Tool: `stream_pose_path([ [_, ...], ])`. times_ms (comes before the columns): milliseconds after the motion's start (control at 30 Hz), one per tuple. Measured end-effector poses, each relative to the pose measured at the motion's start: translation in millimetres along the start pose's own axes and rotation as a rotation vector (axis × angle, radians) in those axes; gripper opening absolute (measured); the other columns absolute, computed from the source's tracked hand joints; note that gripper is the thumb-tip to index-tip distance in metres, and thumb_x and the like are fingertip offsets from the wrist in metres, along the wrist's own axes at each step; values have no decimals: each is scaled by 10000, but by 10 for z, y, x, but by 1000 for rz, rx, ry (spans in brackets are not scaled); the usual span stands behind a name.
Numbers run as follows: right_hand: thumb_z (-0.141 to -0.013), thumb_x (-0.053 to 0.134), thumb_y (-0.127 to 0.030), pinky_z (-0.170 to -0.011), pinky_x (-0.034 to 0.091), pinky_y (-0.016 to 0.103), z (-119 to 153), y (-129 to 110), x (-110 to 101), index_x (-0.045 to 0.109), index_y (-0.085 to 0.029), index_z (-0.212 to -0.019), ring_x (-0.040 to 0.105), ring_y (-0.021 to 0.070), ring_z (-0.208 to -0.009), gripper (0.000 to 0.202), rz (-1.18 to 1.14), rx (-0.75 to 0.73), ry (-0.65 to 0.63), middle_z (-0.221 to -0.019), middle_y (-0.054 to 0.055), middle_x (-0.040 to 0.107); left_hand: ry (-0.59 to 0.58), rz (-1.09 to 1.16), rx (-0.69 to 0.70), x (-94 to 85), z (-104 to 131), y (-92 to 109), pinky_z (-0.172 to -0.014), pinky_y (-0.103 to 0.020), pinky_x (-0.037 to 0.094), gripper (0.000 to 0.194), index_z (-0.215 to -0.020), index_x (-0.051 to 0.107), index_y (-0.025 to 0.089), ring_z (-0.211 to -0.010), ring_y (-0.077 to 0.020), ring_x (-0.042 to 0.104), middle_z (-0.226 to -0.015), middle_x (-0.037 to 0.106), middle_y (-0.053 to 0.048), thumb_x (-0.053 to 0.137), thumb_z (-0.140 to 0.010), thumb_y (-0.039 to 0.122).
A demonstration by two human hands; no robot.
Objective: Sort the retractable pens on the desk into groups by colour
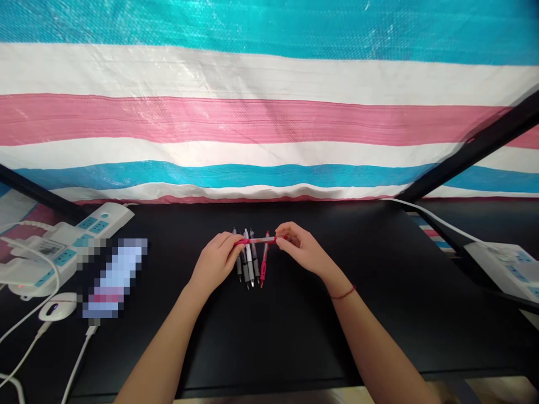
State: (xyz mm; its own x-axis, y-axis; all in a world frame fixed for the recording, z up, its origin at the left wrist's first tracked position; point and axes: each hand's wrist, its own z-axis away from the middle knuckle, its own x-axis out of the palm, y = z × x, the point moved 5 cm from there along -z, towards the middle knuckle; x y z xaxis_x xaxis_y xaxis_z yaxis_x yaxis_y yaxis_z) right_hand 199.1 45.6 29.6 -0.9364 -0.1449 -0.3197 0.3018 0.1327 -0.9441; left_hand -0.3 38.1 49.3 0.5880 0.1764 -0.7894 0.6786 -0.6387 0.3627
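A red pen with a clear barrel (pixel 261 240) lies crosswise between my two hands, above other pens on the black table. My left hand (pixel 217 257) pinches its left end. The fingertips of my right hand (pixel 303 247) close on its right end, and a red string circles that wrist. Below it, several grey, black and white pens (pixel 249 266) lie side by side, pointing toward me. To their right, a second red pen (pixel 263 266) rests at a slight slant. The held pen and my left fingers cover parts of these pens.
At the left are a white power strip (pixel 115 216), a small white oval device (pixel 59 307) and a blurred phone (pixel 115 280) on a cable. Another power strip (pixel 505 266) is at the right. A striped sheet (pixel 269 123) hangs behind the black table (pixel 379 325).
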Motion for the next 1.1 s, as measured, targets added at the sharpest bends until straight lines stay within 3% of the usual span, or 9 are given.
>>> stream_pose_path([
  [133,-890,467,-435,-587,437,279,-1,33,27,579,-185,-771,524,123,-570,299,41,80,-65,-672,5,595,-9,-3,6,8,6,3,-768,-328,503,210,-994,603,191,-834,-192,605,-886,650,-61,412,-958,271],
  [333,-824,590,-404,-664,459,271,-30,47,8,556,-203,-923,566,136,-724,227,-69,-32,-2,-846,13,605,-3,7,3,0,4,5,-763,-323,500,197,-987,601,187,-827,-190,604,-882,647,-60,421,-953,257],
  [400,-852,546,-436,-617,455,268,-30,79,15,553,-197,-924,555,125,-637,249,-63,28,-8,-777,5,615,4,14,6,1,5,5,-767,-322,499,194,-986,601,179,-825,-189,602,-879,646,-62,425,-952,252],
  [533,-897,441,-488,-540,423,260,-12,84,42,555,-180,-744,521,120,-516,363,-9,112,-75,-568,-15,561,4,20,11,11,6,-2,-772,-326,499,194,-986,602,164,-827,-192,600,-881,646,-69,431,-949,246],
  [733,-818,585,-406,-638,446,267,-18,22,46,545,-196,-896,558,123,-670,228,-105,12,-57,-804,2,602,-1,41,-10,7,-7,-4,-787,-322,501,193,-984,599,184,-835,-183,608,-876,643,-57,420,-953,248],
  [933,-884,466,-468,-545,420,259,-26,77,68,541,-185,-748,508,109,-523,323,-66,91,-81,-626,-7,583,-2,40,-12,17,-2,6,-785,-329,504,196,-991,600,193,-836,-187,609,-880,644,-59,420,-952,258],
  [1100,-798,611,-396,-621,444,262,-38,28,23,553,-202,-887,545,121,-674,221,-163,-25,-6,-801,-3,582,-8,49,-43,19,-1,-13,-790,-324,505,206,-977,601,191,-837,-184,612,-872,640,-55,408,-954,260],
])
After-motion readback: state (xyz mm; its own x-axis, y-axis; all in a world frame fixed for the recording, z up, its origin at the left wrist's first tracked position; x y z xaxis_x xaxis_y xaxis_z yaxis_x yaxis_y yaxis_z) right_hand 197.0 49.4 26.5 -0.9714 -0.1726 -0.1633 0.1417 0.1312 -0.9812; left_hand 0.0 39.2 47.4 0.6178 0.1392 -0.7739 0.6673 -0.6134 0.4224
